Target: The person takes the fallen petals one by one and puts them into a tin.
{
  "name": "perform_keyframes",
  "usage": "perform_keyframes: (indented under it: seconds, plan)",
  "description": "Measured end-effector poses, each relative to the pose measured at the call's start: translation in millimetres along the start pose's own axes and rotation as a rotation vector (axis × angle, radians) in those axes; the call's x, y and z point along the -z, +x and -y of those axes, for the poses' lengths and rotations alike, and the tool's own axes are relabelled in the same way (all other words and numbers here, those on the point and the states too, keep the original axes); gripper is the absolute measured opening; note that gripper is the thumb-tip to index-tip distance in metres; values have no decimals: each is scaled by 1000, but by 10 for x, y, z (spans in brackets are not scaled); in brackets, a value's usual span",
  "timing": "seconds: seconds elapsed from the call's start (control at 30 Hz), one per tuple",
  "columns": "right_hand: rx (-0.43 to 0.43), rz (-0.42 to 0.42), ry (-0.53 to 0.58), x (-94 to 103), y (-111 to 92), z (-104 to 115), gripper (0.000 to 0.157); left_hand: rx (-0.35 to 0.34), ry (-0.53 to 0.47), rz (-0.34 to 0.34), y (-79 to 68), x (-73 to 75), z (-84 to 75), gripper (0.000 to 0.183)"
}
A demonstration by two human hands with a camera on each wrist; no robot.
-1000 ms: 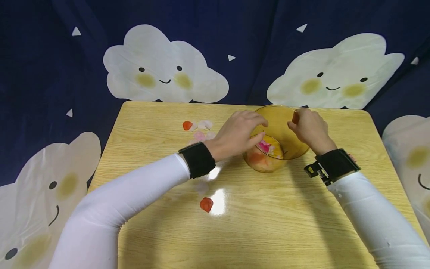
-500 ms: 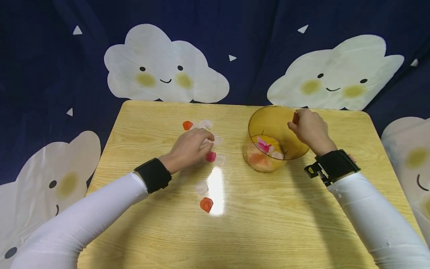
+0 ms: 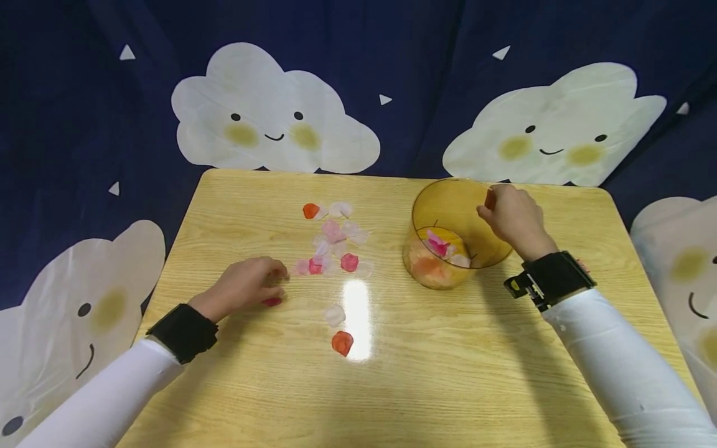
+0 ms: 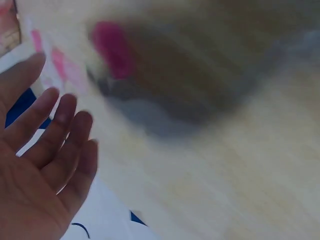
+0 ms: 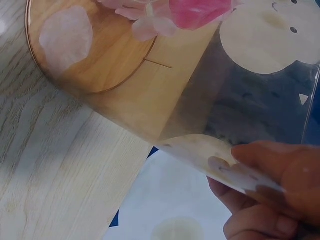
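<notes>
Your left hand (image 3: 246, 284), fingers loosely spread, has swung left off petals (image 3: 334, 231) (dark pink petal (image 3: 272, 302) near thumb): more uncovered for handling. Right hand (image 3: 516, 218) pinches tub (image 3: 475, 227).

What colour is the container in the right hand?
The container is see-through amber, best seen in the head view.
</notes>
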State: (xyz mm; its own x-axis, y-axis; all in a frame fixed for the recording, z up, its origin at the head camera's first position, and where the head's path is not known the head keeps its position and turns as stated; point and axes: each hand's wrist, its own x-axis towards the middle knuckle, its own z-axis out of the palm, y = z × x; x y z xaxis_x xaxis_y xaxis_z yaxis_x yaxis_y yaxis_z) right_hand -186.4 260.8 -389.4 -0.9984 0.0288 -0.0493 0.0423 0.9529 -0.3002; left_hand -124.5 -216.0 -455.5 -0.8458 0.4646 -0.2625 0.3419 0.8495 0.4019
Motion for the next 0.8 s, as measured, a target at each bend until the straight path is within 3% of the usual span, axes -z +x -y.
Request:
perform_keyframes:
  seconds: [0.17,0.4,0.63,0.8]
  plan:
    - [-3,2,-1,-3,7,-9,24,-4,3,49,-133,-106,140,28]
    - [-1,5,-1,8,2,-8,24,-57,-2,-5,-181,-210,169,15]
    - [9,2,4,10,-6,-4,24,3,-42,-33,-101,-200,169,6]
    - [27,5,6,9,-12,-9,23,43,-79,-105,39,-49,103,6]
